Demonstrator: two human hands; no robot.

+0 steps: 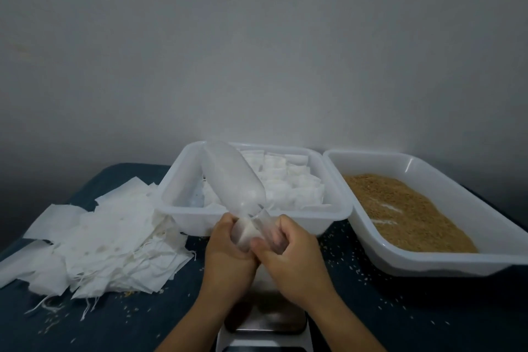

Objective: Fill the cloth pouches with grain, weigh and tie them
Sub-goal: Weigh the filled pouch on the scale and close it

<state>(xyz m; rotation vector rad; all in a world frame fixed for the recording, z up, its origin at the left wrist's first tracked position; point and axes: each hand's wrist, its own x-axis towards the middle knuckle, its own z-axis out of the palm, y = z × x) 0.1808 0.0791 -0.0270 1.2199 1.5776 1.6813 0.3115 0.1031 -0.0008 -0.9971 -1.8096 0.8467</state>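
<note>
My left hand (228,248) grips a small white cloth pouch (245,233) just above the steel scale (265,320). My right hand (288,251) is curled round the handle of a translucent plastic scoop (231,180). The scoop's body tilts up and to the left, over the middle tray, and its narrow end meets the pouch between my hands. Brown grain (400,208) fills the white tray (428,267) on the right. Whether grain lies inside the scoop or the pouch is hidden.
A loose heap of flat empty pouches (100,243) with trailing strings covers the left of the dark blue table (371,308). The middle white tray (183,180) holds several stuffed pouches (288,183). Spilled grains dot the cloth. A grey wall stands close behind.
</note>
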